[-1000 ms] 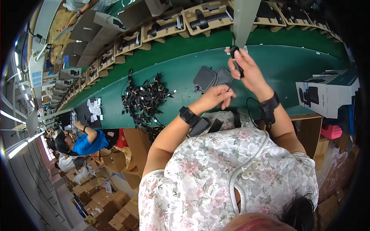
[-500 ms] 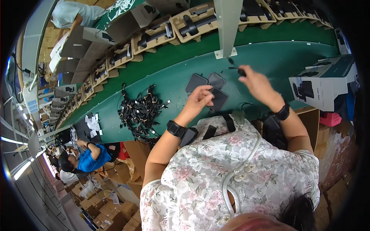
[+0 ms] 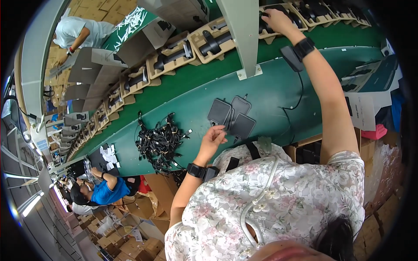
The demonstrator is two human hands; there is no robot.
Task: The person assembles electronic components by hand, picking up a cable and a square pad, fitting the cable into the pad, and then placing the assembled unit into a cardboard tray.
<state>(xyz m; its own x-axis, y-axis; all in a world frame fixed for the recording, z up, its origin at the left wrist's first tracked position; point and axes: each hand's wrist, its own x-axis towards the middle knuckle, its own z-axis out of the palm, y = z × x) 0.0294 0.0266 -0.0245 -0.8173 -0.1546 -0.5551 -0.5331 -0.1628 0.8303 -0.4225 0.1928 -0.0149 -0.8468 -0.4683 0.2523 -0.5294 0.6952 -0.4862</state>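
My right hand (image 3: pixel 279 21) reaches far across the bench to a brown moulded tray with black parts in it. Its fingers are closed at the tray's edge, and what they hold is too small to make out. My left hand (image 3: pixel 212 140) is nearer to me, loosely curled with its fingers apart and nothing visible in them. Just beyond it lie several flat dark grey rounded-square pads (image 3: pixel 243 126), partly overlapping. Left of that hand, a heap of bundled black cables (image 3: pixel 159 141) rests on the green bench.
A row of brown trays (image 3: pixel 211 43) with black parts runs along the far belt. A metal post (image 3: pixel 242 39) rises from the bench. Printed boxes (image 3: pixel 370 104) stand at the right. A person in blue (image 3: pixel 106 190) works at the left, another in pale clothing (image 3: pixel 76 32) across the bench.
My right hand has moved away from above the pads to the far trays; the small black piece it held no longer shows. My left hand has drawn back a little toward me.
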